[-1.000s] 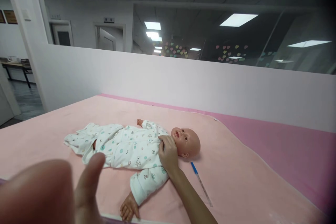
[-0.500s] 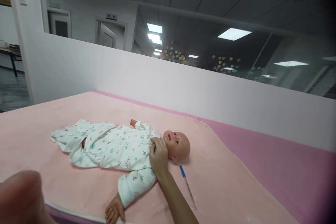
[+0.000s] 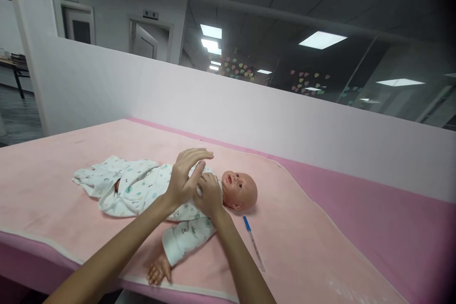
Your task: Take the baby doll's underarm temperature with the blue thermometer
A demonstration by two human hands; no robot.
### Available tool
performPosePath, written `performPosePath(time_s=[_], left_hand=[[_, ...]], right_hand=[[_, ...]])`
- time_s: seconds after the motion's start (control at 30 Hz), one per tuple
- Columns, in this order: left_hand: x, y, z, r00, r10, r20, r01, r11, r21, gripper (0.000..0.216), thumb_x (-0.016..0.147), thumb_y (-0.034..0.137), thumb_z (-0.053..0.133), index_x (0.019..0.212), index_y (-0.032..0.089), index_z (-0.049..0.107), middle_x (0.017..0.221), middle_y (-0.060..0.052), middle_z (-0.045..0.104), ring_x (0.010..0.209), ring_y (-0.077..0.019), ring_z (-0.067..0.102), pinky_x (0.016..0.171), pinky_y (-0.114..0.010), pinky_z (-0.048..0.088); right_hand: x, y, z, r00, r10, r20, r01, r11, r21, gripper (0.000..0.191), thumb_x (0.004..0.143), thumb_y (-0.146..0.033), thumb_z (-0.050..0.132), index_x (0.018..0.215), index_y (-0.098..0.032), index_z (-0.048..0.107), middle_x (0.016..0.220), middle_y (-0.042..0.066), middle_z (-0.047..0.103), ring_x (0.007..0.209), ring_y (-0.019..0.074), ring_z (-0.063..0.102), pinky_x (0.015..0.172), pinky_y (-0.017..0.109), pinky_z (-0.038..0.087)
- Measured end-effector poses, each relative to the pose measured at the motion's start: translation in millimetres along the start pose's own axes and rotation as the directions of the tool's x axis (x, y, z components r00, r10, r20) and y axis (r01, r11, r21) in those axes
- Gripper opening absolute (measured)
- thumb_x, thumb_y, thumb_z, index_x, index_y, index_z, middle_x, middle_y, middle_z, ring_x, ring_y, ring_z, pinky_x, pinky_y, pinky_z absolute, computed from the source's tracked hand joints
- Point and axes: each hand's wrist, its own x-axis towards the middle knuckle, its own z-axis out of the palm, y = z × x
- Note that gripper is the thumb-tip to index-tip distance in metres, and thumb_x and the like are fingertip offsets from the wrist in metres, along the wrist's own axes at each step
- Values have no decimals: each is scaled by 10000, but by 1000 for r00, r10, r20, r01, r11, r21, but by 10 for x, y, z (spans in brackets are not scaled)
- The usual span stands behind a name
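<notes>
Above the doll (image 3: 240, 190) the left hand (image 3: 182, 176) spreads; the right hand (image 3: 209, 195) curls at its chest (whether clamped, I can't tell); by its head, a blue-capped stick (image 3: 254, 243).

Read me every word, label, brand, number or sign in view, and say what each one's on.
No text is readable.
Small grey rectangular plate above the white panelled door: marks too small.
White outfit with small coloured prints on the bald plastic baby doll: any lettering too small.
Slim clear stick with a blue cap: faint marks, too small.
</notes>
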Motion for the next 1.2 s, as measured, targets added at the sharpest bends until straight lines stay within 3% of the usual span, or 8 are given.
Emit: performPosePath(time_s=[0.1,0.2,0.53,0.73,0.8,0.9,1.07,1.2], left_hand=[[26,-304,84,971,-170,166,180,982,-47,289,858,276,367,876,179,638,907,-28,664,895,-180,586,839,-299,424],[-31,-566,92,883,-248,398,283,958,-32,275,814,287,398,777,170,645,780,-15,667,743,-174,596,695,-270,445],[-111,-610,-37,787,-263,558,331,943,-22,176,719,238,479,814,168,610,849,-36,623,683,-156,575,506,-215,431],[-78,-627,-63,796,-148,586,308,934,-183,97,726,243,538,775,170,577,945,-48,610,904,-184,560,814,-286,449],[-79,-633,-63,801,-129,585,300,932,-205,83,731,245,547,755,169,570,960,-53,606,929,-186,554,852,-294,430],[-96,-638,-49,818,-120,563,278,939,-204,98,741,262,550,744,166,569,959,-51,608,907,-179,564,825,-279,436],[-123,-633,-14,855,-204,476,280,955,-95,167,794,301,492,808,171,595,736,-12,631,706,-152,578,646,-243,443],[-104,-634,-29,851,-221,476,284,957,-65,231,807,334,480,820,167,638,695,-13,647,668,-150,582,614,-236,441]], right_hand=[[-30,14,23,998,55,-19,-54,997,58,97,728,-149,501,795,-190,557,817,25,584,823,179,487,754,315,359],[-68,6,16,995,83,-61,-78,993,86,103,741,-146,498,812,-196,552,830,24,581,834,176,488,758,308,355],[-103,20,25,988,104,-113,-97,994,58,106,697,-130,483,769,-194,525,810,31,556,805,185,483,725,310,349],[-122,16,39,978,96,-186,-85,994,67,82,782,-139,439,778,-190,503,782,34,559,772,180,480,713,316,349],[-129,11,45,979,70,-192,-61,997,53,89,800,-142,432,784,-189,506,775,35,564,765,179,479,714,318,347],[-134,9,50,980,48,-195,-43,999,32,111,816,-145,422,767,-190,511,751,32,568,743,176,478,710,320,343],[-129,19,56,977,72,-199,-71,997,14,134,830,-157,424,750,-188,528,701,25,564,714,170,485,700,316,339],[-134,27,74,970,76,-231,-77,997,1,132,831,-162,438,759,-182,547,696,21,573,716,165,495,717,316,337]])
